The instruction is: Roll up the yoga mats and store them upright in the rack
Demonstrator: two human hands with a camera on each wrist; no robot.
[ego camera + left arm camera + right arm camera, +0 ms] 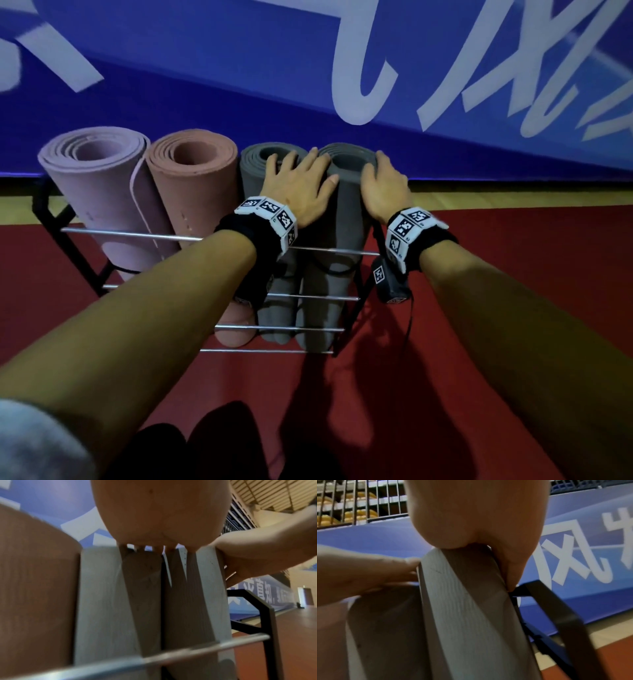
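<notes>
Four rolled mats stand upright in the black rack (48, 219): a mauve mat (102, 192), a salmon mat (195, 192), a left grey mat (251, 168) and a right grey mat (349, 212). My left hand (294, 185) lies flat with spread fingers across the tops of both grey mats, its thumb on the right one. My right hand (383, 185) grips the top rim of the right grey mat (471, 615), its fingers curled down the mat's right side. In the left wrist view the palm (154, 513) presses on the grey rolls (106, 601).
Silver crossbars (137, 235) run along the rack's front, under my forearms. A blue padded wall with white lettering (342, 51) stands right behind the rack. Red floor matting (445, 342) lies in front, with a strip of wooden floor (513, 197) at the wall.
</notes>
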